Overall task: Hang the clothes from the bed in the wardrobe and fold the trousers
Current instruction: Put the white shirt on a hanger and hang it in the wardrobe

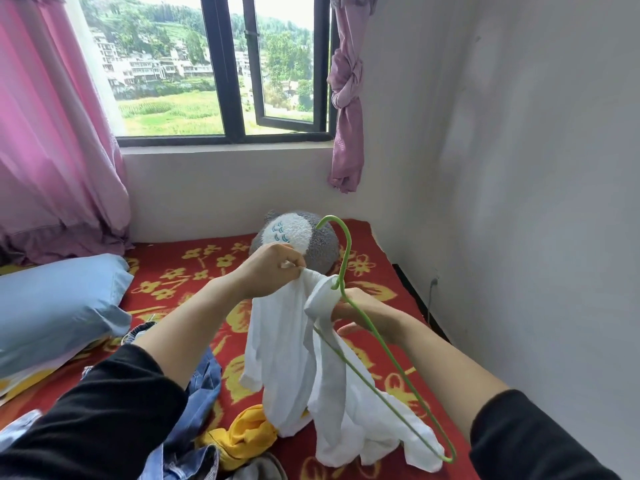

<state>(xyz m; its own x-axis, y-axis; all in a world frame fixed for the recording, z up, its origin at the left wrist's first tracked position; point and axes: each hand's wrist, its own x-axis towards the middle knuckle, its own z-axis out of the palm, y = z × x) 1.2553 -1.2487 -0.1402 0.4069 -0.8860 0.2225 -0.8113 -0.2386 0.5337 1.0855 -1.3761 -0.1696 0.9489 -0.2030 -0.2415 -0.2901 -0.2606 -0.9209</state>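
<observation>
Our left hand [273,268] pinches the white cotton garment [294,358]; our right hand [370,315] grips the thin green wire hanger [346,251], over the red flowered bed's [207,271] right edge.

White shirt [311,375] held up bunched over bed [194,271], green hanger [347,268] tilted w/ hook thru its collar. Jeans [204,379] & yellow top [249,434] lie crumpled on bed, lower left.
</observation>
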